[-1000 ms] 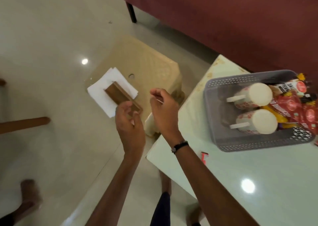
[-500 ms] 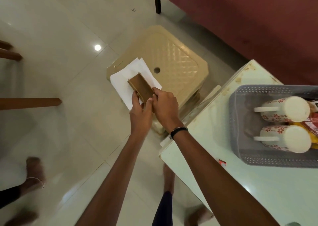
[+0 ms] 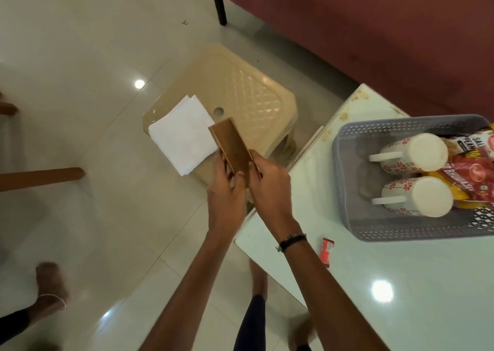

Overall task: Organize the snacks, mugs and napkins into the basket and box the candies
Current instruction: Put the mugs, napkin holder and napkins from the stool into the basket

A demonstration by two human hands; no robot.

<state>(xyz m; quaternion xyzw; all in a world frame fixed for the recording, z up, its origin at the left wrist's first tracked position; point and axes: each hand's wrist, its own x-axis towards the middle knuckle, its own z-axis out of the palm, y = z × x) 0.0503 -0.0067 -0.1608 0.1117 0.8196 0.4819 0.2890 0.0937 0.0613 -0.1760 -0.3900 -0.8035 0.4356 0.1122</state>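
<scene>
A flat brown box (image 3: 232,144) is lifted off the beige stool (image 3: 248,94), held at its near end by both hands. My left hand (image 3: 226,199) grips its left edge and my right hand (image 3: 268,181) grips its right edge. White napkins (image 3: 181,134) lie stacked on the stool's near left corner, partly under the raised box. On the table to the right stands a grey basket (image 3: 344,169) with two floral mugs (image 3: 413,154) lying on their sides and snack packets (image 3: 474,169). A red candy (image 3: 326,251) lies on the table in front of the basket.
The pale table (image 3: 401,297) fills the lower right. A maroon sofa (image 3: 374,29) runs along the back. A wooden chair leg (image 3: 40,175) lies at the left. Another person's foot (image 3: 50,284) stands on the tiled floor at lower left.
Both hands reached the brown box on the napkins, took hold of it, and have lifted it towards me and to the right, uncovering the napkins.
</scene>
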